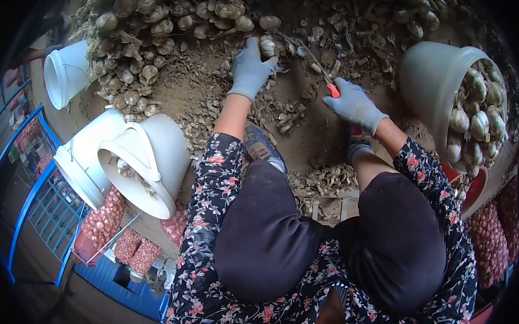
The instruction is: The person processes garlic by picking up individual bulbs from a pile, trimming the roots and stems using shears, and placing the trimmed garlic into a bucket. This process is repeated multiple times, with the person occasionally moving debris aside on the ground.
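Note:
My left hand [250, 72], in a grey work glove, grips a garlic bulb [267, 47] between thumb and fingers at the foot of the heap. My right hand [355, 102], gloved the same way, is closed around the red handle of a pair of shears [332, 90]. Their long metal blades point up and left, toward the stem side of that bulb. A large pile of garlic with dry stems [156, 18] rises just beyond my left hand. Dry skins and cut stem pieces [285, 114] litter the dirt ground below both hands.
To my right, a tilted bucket [428, 82] is full of garlic bulbs. White buckets [170, 143] [92, 154] lean at my left, another [69, 75] farther off. Filled mesh sacks [103, 216] and a blue metal railing [32, 129] stand behind them. More sacks [487, 247] are at right.

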The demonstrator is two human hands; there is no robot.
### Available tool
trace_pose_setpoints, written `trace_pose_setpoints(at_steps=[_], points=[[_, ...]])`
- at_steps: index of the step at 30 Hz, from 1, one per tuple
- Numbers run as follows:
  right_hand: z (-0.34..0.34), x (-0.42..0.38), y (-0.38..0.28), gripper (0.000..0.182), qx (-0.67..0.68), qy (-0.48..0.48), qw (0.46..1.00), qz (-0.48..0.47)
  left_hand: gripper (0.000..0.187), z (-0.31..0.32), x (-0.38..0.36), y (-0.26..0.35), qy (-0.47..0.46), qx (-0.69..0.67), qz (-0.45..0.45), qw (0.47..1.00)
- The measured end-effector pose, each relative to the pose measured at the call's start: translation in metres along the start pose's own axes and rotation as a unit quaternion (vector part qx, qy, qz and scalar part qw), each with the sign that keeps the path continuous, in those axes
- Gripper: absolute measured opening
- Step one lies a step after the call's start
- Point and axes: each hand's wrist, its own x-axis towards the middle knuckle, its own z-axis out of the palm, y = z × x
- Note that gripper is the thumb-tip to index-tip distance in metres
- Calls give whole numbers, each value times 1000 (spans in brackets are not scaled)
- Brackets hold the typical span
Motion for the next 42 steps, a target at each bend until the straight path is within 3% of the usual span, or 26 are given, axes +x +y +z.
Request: trace_pose_setpoints(at_steps=[3, 4, 5, 8, 13, 15, 16, 18, 21, 23, 25, 28, 29, 31, 32, 33, 35, 36, 39, 40, 41, 42], points=[[-2, -5, -3, 46, -27, -31, 999, -1, 58, -3, -5, -4, -2, -36, -60, 998], [-1, -5, 0, 46, -27, -30, 999, 1, 56, -1, -8, 4, 59, 77, -57, 994], [3, -5, 5, 43, -41, -3, 999, -5, 56, -2, -4, 6, 57, 76, -55, 994], [9, -4, 12, 40, -60, 16, 998, -10, 63, -4, 9, 3, 33, 114, 91, 989], [5, -9, 5, 45, -73, -10, 997, -14, 48, 1, 7, -14, 98, 39, 88, 990], [6, -14, 1, 46, -47, -36, 998, -29, 41, -5, -14, -3, 41, -273, -31, 961], [12, -15, 0, 46, -47, -39, 998, -30, 35, -10, -25, 8, 36, -310, -36, 949], [20, -14, -1, 47, -35, 57, 988, -143, 35, -13, -36, 18, 58, -320, -19, 946], [19, -12, -13, 46, -47, 31, 990, -128, 50, -24, -51, 34, 83, -304, 16, 949], [20, -15, -17, 42, -46, 32, 990, -131, 54, -32, -53, 36, 121, -140, 27, 982], [17, -21, -22, 37, -103, 43, 986, -121, 55, -36, -53, 35, 123, -127, 31, 984], [11, -25, -28, 34, -139, 59, 981, -126, 48, -45, -50, 32, 14, -189, -5, 982], [10, -26, -30, 34, -141, 57, 980, -126, 48, -48, -52, 30, 15, -191, -6, 982], [9, -27, -33, 33, -84, 9, 985, -148, 40, -51, -56, 25, -25, -382, -13, 924], [8, -28, -32, 37, -30, 1, 978, -208, 33, -53, -60, 26, -31, -453, -6, 891], [9, -26, -30, 37, -31, -2, 978, -208, 33, -52, -62, 23, -30, -454, -9, 891], [10, -18, -30, 42, 95, -83, 961, -247, 31, -49, -65, 15, -30, -569, 3, 821], [11, -19, -31, 42, 95, -84, 960, -248, 31, -46, -70, 11, -16, -604, -45, 795], [10, -31, -42, 47, 72, -36, 967, -242, 34, -42, -73, 7, 0, -623, -8, 782], [2, -37, -48, 48, 13, -74, 982, -171, 41, -41, -75, 8, 43, -619, -30, 783], [5, -35, -45, 48, 11, -74, 982, -171, 41, -44, -75, 9, 45, -620, -30, 782], [10, -34, -39, 48, -49, -20, 980, -191, 45, -48, -76, 9, 18, -631, -17, 776]])
